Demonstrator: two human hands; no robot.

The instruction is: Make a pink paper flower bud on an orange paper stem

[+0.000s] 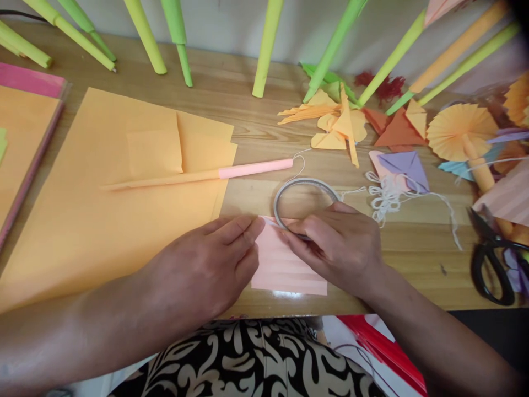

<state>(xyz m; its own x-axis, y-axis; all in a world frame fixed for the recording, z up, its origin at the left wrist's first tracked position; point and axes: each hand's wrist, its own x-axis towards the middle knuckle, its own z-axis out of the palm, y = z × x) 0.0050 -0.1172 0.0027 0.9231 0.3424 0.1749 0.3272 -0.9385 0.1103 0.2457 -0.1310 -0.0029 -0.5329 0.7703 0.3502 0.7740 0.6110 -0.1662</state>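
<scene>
A pleated pink paper (287, 270) lies near the table's front edge, under both my hands. My right hand (336, 240) is closed around the near side of a roll of tape (278, 201), held over the paper's top edge. A pale strip, seemingly tape, runs from the roll toward my left hand (223, 253). Its fingers are pressed together at the paper's upper left corner, pinching the strip's end. Beyond them a rolled paper stick (256, 168), orange with a pink end, rests partly on orange sheets (103, 231). A thin white string loops from its pink tip.
White string (386, 198) lies bundled by a purple folded paper (407, 168). Black-handled scissors (491, 270) are at the right. Orange paper shapes (336, 124) and a paper fan (460, 129) lie farther back. Several green and yellow paper tubes (266, 49) lean against the wall.
</scene>
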